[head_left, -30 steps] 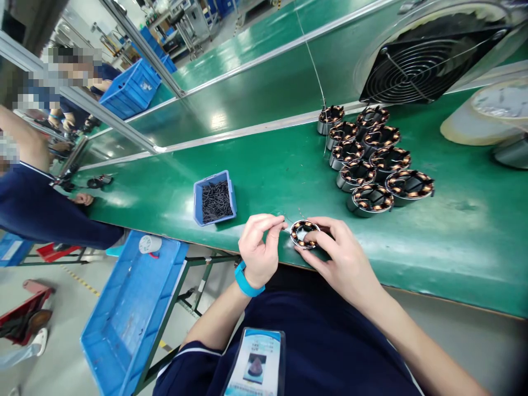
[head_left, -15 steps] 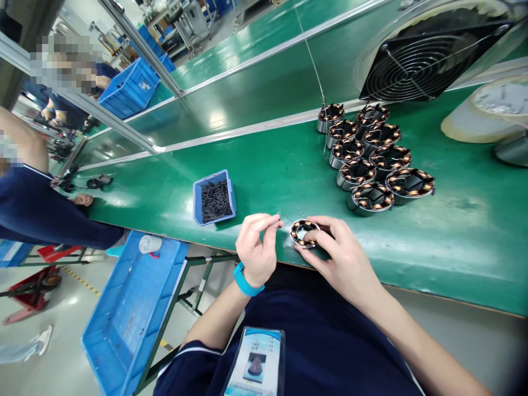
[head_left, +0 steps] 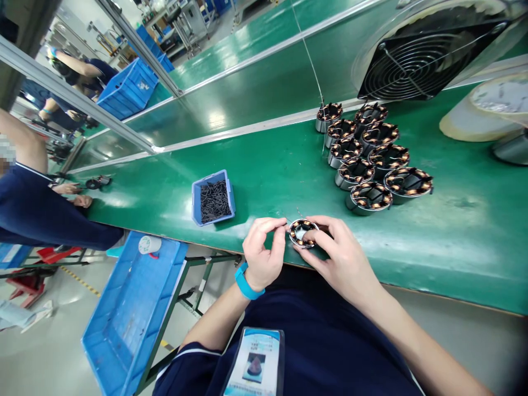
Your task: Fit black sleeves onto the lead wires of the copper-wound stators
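Observation:
My right hand (head_left: pixel 340 256) grips a small round stator (head_left: pixel 303 232) with copper windings, held at the near edge of the green bench (head_left: pixel 268 170). My left hand (head_left: pixel 264 253), with a blue band on its wrist, is closed in a pinch on a thin wire lead at the stator's left rim. A small blue tray of dark pins (head_left: pixel 213 196) sits just left of my hands. Several more wound stators (head_left: pixel 371 154) stand in a cluster on the bench to the far right.
A large fan (head_left: pixel 424 55) and a tape roll (head_left: pixel 487 107) lie at the far right. A thin wire hangs down near the stator cluster. A blue crate (head_left: pixel 132 308) sits below the bench at left. Another person in dark blue (head_left: pixel 37 203) works at the left.
My left hand has shifted slightly right, closer to the stator, still pinching the lead. My right hand and the stator have stayed put. People at the left have moved.

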`<state>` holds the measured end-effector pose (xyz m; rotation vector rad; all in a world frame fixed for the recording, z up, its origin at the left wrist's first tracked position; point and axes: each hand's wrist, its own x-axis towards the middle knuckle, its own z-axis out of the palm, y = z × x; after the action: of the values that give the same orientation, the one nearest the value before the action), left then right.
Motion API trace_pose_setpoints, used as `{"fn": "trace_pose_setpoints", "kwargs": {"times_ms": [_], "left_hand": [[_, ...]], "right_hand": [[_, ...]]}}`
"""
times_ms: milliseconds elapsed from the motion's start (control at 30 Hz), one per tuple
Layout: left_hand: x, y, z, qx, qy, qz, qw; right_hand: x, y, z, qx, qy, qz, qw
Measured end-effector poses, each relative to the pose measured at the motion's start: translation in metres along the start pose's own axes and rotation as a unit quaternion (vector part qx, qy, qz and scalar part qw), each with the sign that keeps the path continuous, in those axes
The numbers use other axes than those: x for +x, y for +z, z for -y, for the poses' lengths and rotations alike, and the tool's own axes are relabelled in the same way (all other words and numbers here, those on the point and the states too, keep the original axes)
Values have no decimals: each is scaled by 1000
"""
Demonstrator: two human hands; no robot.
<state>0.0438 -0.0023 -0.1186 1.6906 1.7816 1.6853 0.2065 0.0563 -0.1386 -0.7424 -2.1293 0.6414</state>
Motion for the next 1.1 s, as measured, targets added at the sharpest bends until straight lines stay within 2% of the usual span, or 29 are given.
{"fn": "trace_pose_setpoints", "kwargs": {"times_ms": [167, 333, 533, 833, 1100], "left_hand": [[12, -6, -5, -54, -55, 4, 997], [29, -8, -2, -74, -82, 15, 994], [28, -1, 2, -124, -132, -7, 983], [26, -1, 4, -83, -89, 7, 993], [27, -5, 9, -47, -55, 100, 992]], "right_hand": [[0, 0, -1, 1, -2, 0, 1000], [-1, 1, -1, 6, 6, 4, 1000], [-2, 1, -3, 3, 6, 6, 1000], [-2, 2, -3, 0, 2, 6, 1000], [-2, 1, -2, 10, 2, 4, 1000]]}}
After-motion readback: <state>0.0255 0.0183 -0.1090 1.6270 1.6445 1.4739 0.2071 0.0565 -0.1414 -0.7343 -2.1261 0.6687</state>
